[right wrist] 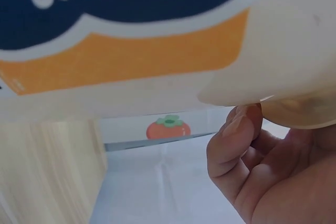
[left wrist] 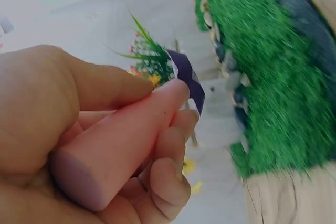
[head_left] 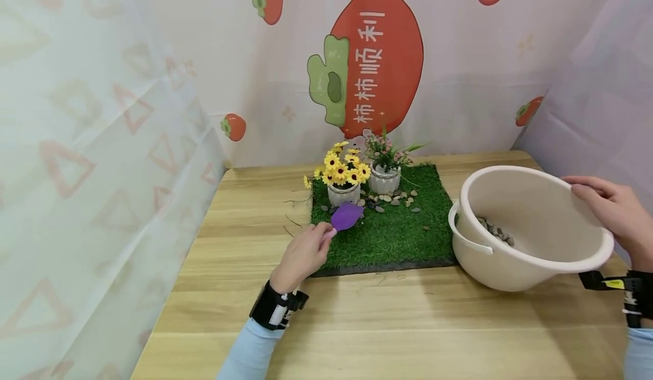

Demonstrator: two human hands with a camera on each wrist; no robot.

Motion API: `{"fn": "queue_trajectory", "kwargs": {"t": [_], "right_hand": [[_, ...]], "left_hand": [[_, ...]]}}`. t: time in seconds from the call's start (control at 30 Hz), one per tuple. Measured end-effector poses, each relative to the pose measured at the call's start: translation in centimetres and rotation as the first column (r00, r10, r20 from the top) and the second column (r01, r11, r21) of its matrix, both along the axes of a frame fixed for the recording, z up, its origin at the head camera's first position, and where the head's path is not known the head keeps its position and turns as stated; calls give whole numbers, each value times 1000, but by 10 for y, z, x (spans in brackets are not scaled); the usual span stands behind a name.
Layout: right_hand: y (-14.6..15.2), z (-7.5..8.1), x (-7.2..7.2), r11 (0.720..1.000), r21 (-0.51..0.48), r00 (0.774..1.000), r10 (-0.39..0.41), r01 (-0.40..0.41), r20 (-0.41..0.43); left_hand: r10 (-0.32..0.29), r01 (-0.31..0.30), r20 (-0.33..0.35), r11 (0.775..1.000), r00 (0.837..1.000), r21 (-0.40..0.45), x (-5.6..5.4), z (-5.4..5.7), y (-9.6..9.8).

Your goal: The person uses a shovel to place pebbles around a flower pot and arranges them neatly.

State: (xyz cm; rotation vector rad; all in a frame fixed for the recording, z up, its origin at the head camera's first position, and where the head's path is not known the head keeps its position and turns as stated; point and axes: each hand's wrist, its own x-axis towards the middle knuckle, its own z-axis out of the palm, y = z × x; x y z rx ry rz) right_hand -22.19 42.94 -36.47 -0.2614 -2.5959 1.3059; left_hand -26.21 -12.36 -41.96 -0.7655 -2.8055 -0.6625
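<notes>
My left hand (head_left: 305, 253) grips the pink handle (left wrist: 123, 140) of a small toy shovel. Its purple blade (head_left: 347, 216) is over the artificial grass mat (head_left: 393, 238), in front of the pot of yellow flowers (head_left: 343, 173). Several pebbles (head_left: 393, 199) lie on the mat around that pot and the pot of pink flowers (head_left: 385, 178). On the right, my right hand (head_left: 614, 210) holds the rim of a cream bucket (head_left: 535, 272), thumb over the edge and fingers curled beneath. The bucket tilts toward the mat, with grey stones (head_left: 495, 231) inside at its left.
The bucket's white handle (head_left: 466, 238) hangs down its left side, by the mat's right edge. Thin dark strands (head_left: 292, 221) lie on the wooden table (head_left: 219, 289) left of the mat. A printed curtain (head_left: 285, 85) stands behind the table.
</notes>
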Motion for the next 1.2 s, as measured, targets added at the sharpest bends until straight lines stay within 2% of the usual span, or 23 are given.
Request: {"fn": "queue_trajectory", "kwargs": {"t": [0.1,0.27,0.37,0.53,0.83,0.97,1.07,1.2], "right_hand": [[0,-2,1,1000,-6,1000,-1,1,-19],[-1,-3,1,1000,-14,1000,-1,1,-21],[-1,-4,2,1000,-23,1000,-2,1,-13],[0,-3,2,1000,-27,1000,-9,8,-20],[-2,-3,1,999,-32,999,-13,12,-42],[-1,-5,1,999,9,999,-30,30,-41],[-1,-6,2,999,28,999,-30,31,-28],[-1,-7,3,999,19,999,-26,27,-28]], "left_hand": [[54,-54,-39,999,998,6,4,-4,-10],[153,-153,-13,988,988,13,10,-11,-30],[193,-193,-42,981,980,17,10,-16,-42],[230,-226,-119,973,966,47,6,-23,-59],[324,-313,-125,944,938,100,-4,-25,-78],[372,-357,-148,927,917,115,-13,-27,-82],[422,-406,-138,905,896,130,-17,-30,-86],[472,-458,-80,877,878,146,-23,-35,-91]]}}
